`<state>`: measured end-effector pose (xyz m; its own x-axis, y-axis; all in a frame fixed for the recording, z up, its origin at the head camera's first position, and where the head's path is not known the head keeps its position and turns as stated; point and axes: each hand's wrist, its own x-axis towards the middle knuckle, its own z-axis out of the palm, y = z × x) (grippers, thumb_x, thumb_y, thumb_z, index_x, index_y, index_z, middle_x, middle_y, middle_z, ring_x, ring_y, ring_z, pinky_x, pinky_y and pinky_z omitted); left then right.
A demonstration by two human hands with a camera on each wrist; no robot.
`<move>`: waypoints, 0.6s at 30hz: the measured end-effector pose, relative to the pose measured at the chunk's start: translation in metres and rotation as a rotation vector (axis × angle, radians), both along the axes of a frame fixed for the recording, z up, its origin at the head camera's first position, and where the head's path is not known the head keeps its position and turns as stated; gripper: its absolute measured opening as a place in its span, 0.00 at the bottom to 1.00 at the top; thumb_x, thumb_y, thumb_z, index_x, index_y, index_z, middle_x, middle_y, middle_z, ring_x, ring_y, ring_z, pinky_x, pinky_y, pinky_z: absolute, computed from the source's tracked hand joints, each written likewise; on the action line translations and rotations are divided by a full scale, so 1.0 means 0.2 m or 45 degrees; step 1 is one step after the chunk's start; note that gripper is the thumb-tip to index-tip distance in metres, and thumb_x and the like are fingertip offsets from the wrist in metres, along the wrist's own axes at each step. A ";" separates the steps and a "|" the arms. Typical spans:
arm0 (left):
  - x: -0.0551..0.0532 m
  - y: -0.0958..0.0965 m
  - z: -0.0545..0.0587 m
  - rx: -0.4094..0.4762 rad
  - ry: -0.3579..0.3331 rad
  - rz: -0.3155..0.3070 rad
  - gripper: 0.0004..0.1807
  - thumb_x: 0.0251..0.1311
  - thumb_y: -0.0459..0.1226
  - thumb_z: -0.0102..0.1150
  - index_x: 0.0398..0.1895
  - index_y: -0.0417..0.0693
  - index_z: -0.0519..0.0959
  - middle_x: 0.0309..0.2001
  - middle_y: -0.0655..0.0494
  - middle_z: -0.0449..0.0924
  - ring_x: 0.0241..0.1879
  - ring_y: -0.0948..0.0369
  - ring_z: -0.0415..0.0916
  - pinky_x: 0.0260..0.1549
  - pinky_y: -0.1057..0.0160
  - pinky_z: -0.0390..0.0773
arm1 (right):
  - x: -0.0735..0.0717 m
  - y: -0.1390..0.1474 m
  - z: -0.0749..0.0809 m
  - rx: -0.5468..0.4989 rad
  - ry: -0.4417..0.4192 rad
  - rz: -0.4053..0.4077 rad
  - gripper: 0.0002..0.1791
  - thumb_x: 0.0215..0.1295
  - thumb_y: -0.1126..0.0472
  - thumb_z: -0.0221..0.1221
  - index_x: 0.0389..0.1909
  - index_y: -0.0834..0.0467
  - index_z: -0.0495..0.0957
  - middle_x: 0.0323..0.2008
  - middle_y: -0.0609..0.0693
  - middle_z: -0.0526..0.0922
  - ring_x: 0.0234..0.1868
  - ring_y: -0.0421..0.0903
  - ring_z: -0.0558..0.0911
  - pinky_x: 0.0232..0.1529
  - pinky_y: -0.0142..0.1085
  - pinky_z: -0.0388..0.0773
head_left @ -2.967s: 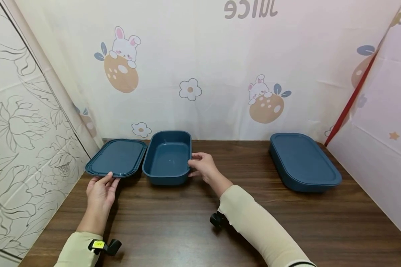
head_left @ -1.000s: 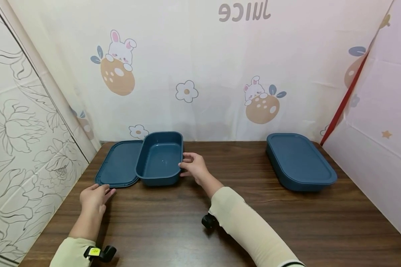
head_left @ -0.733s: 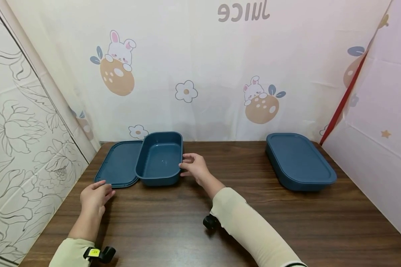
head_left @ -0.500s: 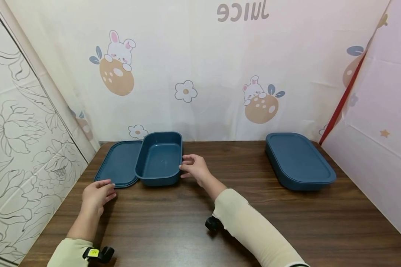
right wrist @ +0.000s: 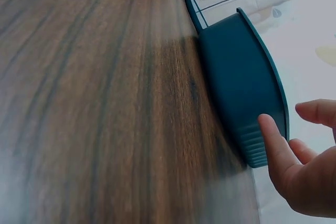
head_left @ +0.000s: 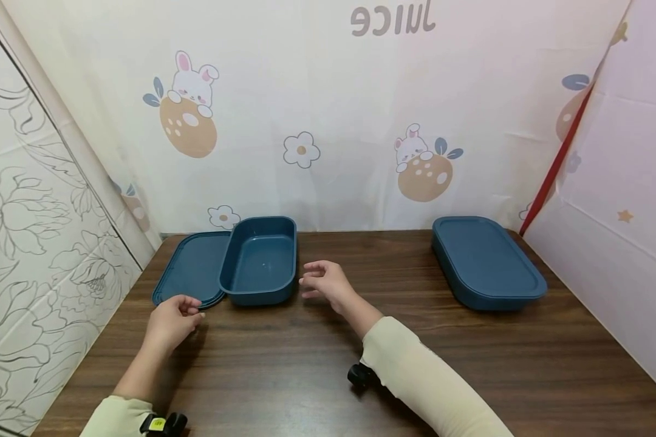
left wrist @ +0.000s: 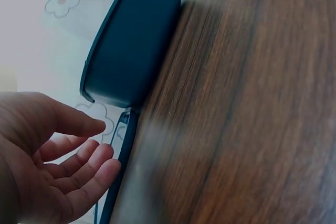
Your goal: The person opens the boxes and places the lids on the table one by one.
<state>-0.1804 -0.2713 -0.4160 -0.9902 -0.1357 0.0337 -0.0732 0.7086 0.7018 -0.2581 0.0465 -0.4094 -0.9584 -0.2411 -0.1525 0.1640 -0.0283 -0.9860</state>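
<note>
In the head view an uncovered dark blue rectangular food container (head_left: pixel 259 298) stands at the back left of the table, its inside bare. A matching lid (head_left: pixel 188 270) lies flat beside it on the left, and the container's left rim overlaps it in this view. My left hand (head_left: pixel 173 320) hovers at the lid's front edge, fingers loosely bent, with nothing in them. In the left wrist view those fingers (left wrist: pixel 89 166) are spread and relaxed near the lid's edge. My right hand (head_left: pixel 330 285) is just right of the container, fingers loosely bent and a small gap off its side wall.
A second dark blue container (head_left: pixel 486 261) with its lid on stands at the back right of the wooden table (head_left: pixel 284 376). A printed cloth (head_left: pixel 344 121) hangs behind the table's back edge. A flower-patterned panel (head_left: pixel 27 243) borders the left side.
The lid was lowered from my left hand onto the table and let go. My left hand has since shifted slightly right. My right hand has come off the container's right side.
</note>
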 end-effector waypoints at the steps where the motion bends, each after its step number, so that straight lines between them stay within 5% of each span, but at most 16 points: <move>1: 0.00 0.01 0.00 -0.051 0.023 -0.021 0.11 0.57 0.32 0.64 0.40 0.34 0.79 0.32 0.51 0.79 0.32 0.56 0.76 0.29 0.60 0.76 | 0.01 0.01 0.00 0.006 0.002 0.007 0.23 0.64 0.75 0.57 0.60 0.72 0.68 0.52 0.69 0.76 0.51 0.60 0.81 0.42 0.47 0.83; 11: 0.02 0.08 0.01 -0.274 0.210 -0.194 0.03 0.56 0.30 0.62 0.34 0.43 0.80 0.29 0.57 0.81 0.30 0.59 0.77 0.31 0.56 0.76 | 0.07 0.08 0.04 0.139 0.034 0.101 0.24 0.62 0.75 0.59 0.59 0.72 0.69 0.53 0.70 0.75 0.52 0.63 0.80 0.38 0.45 0.84; 18: 0.03 0.13 0.02 -0.369 0.269 -0.264 0.04 0.55 0.33 0.65 0.33 0.44 0.80 0.28 0.57 0.80 0.30 0.58 0.79 0.31 0.53 0.79 | 0.12 0.14 0.04 0.273 0.129 0.147 0.24 0.60 0.71 0.64 0.57 0.70 0.73 0.52 0.68 0.76 0.43 0.50 0.81 0.36 0.42 0.85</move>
